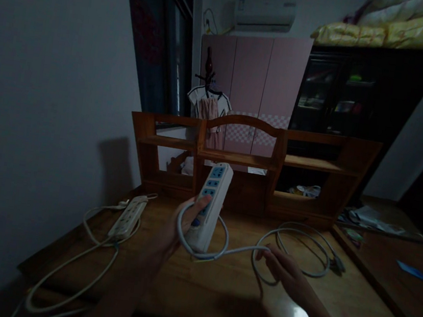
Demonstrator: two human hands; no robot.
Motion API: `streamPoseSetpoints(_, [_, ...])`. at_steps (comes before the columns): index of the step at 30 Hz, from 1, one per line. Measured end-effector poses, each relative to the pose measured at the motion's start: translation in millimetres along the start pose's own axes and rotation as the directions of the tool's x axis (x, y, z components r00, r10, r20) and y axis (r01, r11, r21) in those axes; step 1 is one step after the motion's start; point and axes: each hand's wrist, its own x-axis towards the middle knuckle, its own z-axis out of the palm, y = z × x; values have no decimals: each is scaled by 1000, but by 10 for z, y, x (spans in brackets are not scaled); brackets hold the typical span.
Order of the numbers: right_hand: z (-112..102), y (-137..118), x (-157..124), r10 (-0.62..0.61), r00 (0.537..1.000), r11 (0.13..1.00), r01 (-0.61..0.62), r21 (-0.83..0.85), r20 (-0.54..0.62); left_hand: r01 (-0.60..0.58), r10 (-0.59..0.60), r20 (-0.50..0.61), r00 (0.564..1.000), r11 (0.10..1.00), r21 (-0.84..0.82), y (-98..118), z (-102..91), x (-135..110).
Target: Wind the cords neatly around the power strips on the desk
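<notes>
My left hand is closed round a white power strip with blue sockets, held up and tilted above the wooden desk. Its thumb lies over the socket face. The strip's grey-white cord loops around the lower end of the strip and the left hand. To the right, my right hand pinches that cord between thumb and fingers. From there the cord runs on in loose coils across the desktop to a plug lying near the right side.
A second white power strip lies on the desk at left, with its cable looping over the front edge. A wooden shelf unit stands along the back. The wall is close on the left.
</notes>
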Motion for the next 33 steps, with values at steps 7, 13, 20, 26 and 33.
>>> streamPoseSetpoints(7, [-181, -60, -194, 85, 991, 967, -58, 247, -101, 69, -69, -25, 997, 998, -10, -546, -168, 177])
streamPoseSetpoints(13, [-169, -107, -254, 161, 960, 891, -42, 451, -228, 59, -68, -126, 990, 995, -79, -814, -158, 267])
streamPoseSetpoints(20, [-4, -45, -18, 238, 940, 680, 21, 733, -246, 117, -155, -175, 972, 970, -211, -1109, -134, 432])
streamPoseSetpoints(26, [40, 85, 45, 329, 921, 692, -86, 717, -207, 163, -206, -138, 969, 948, -274, -1136, -162, 427])
streamPoseSetpoints(33, [26, -36, -136, 266, 920, 877, -106, 469, -289, 190, -237, -122, 964, 932, -309, -1100, -231, 487])
